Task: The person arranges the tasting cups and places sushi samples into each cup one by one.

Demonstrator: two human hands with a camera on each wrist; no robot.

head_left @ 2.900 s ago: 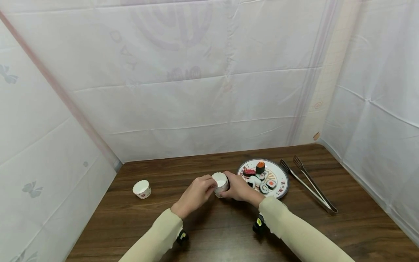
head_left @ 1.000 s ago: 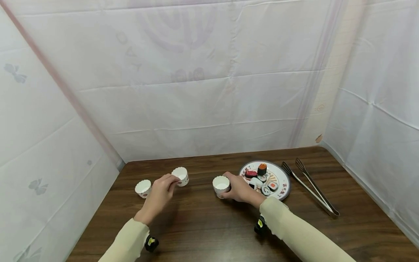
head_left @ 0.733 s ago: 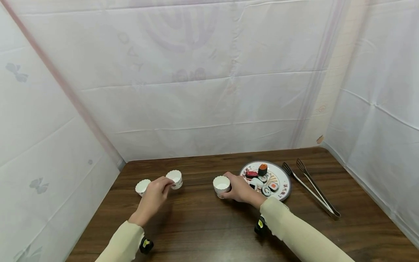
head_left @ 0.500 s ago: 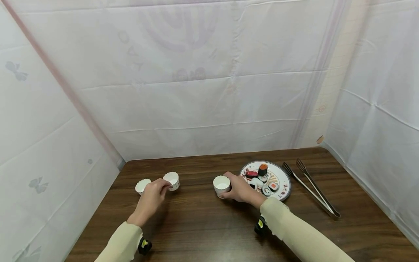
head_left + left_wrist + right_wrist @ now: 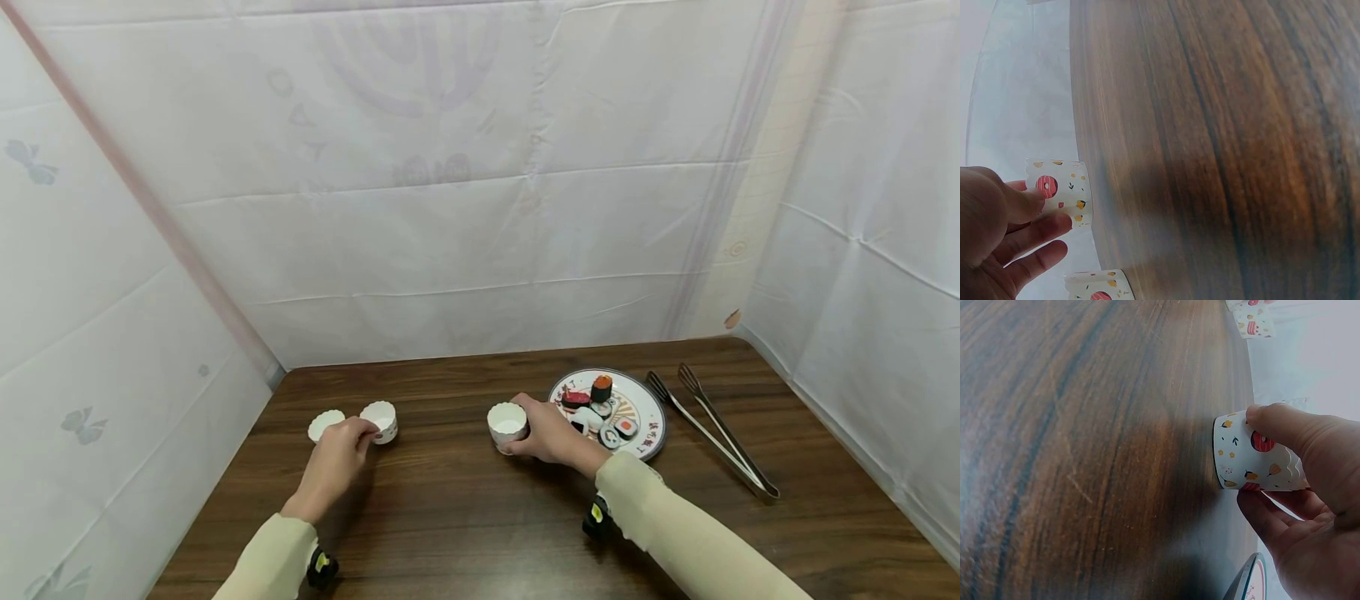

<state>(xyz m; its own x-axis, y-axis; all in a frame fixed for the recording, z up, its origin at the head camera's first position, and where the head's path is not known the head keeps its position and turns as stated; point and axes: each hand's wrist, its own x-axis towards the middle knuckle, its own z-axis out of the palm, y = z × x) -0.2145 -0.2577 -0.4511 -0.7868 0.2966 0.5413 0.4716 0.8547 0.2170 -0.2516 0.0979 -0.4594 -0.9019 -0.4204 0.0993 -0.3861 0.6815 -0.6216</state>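
From my feed, the fingers [image 5: 1038,232] of the left hand [image 5: 334,462] are clamped on the rim of a scalloped paper baking cup [image 5: 387,425]; I cannot tell whether its base meets the desk [image 5: 450,508]. The right hand [image 5: 553,432] has its fingers [image 5: 1259,512] clamped round a 2nd baking cup [image 5: 504,437], upright near the plate. I see a 3rd baking cup [image 5: 323,422] beside the left hand, partly hidden by it. Farther right, the round plate [image 5: 647,407] bears sushi pieces [image 5: 602,390], and metal tongs [image 5: 722,443] lie just beyond, their arms spread.
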